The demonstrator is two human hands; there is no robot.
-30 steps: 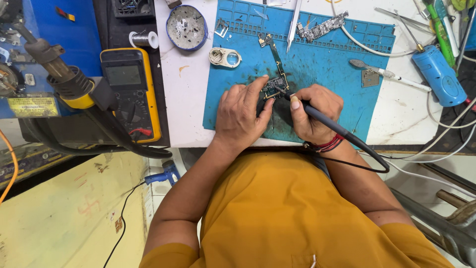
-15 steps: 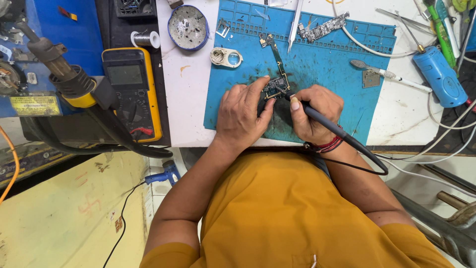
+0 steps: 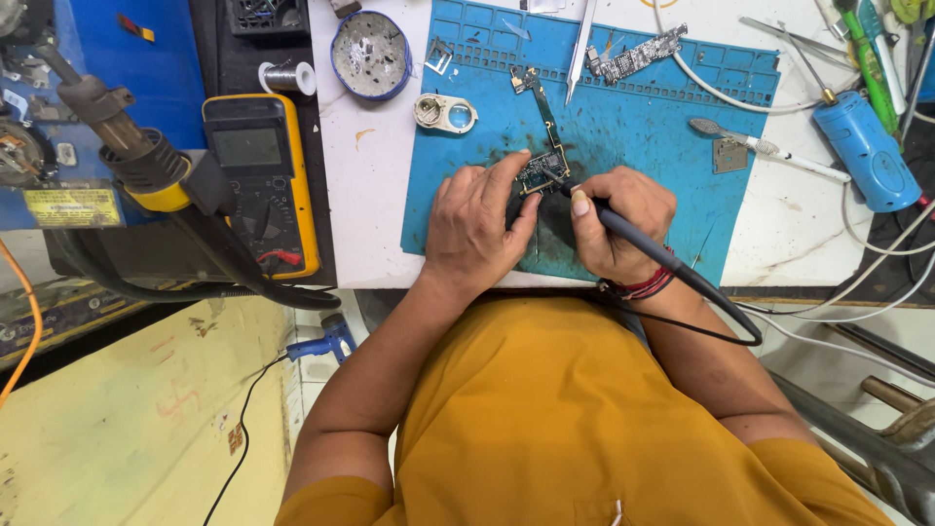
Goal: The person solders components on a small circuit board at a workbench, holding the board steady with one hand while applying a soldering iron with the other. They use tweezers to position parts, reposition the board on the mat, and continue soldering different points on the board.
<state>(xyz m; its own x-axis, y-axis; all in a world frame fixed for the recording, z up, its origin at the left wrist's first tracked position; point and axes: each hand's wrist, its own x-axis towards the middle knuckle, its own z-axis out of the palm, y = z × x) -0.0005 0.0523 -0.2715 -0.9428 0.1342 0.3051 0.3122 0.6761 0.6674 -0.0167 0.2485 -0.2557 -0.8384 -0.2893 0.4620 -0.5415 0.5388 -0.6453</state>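
**Hands steady over a small circuit board on the blue mat**

Little had changed since the earlier frames: both hands stayed at the same spot on the mat and the soldering iron kept the same slant. Only the view seemed to have shifted very slightly.

At the far left, a hot-air gun (image 3: pixel 146 161) lay in its holder, with a yellow multimeter (image 3: pixel 261 180) just beside it. Further right, near the top of the white table (image 3: pixel 375 205), sat a round tin (image 3: pixel 370 55) and a small metal frame (image 3: pixel 445 113).

The left hand (image 3: pixel 477 229) rested on the blue mat (image 3: pixel 643 127), fingers loosely curled and close together, with its fingertips touching the left edge of the small circuit board (image 3: pixel 542 171). A long narrow board strip (image 3: pixel 542 105) ran up and away from it towards the mat's top edge, nearly vertical in the view and tilted slightly left.

The right hand (image 3: pixel 618 224) pinched the soldering iron (image 3: pixel 623 226) like a pen. The iron's long axis ran diagonally: its tip pointed up and left, meeting the small circuit board's right side, while its handle ran down and right past the wrist into a black cable (image 3: pixel 711 331).

To the right, another circuit board (image 3: pixel 638 56) lay near the mat's top edge, a brush (image 3: pixel 760 148) crossed the mat's right edge, and a blue cylinder (image 3: pixel 865 148) lay on the table.
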